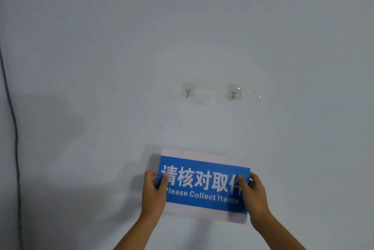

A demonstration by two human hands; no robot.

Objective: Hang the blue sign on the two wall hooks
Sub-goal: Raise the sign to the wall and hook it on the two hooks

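The blue sign (204, 184) carries white Chinese characters and the words "Please Collect Items", with a pale border above and below. I hold it flat before the wall, slightly tilted, its right side lower. My left hand (153, 191) grips its left edge and my right hand (253, 195) grips its right edge, thumbs on the front. Two small metal hooks on clear adhesive pads are stuck to the wall well above the sign: the left hook (188, 92) and the right hook (233, 94). Both hooks are bare.
A plain white wall (101, 47) fills the view. A dark cable (14, 128) runs down the far left edge. Crinkled clear tape (253, 97) sits just right of the right hook.
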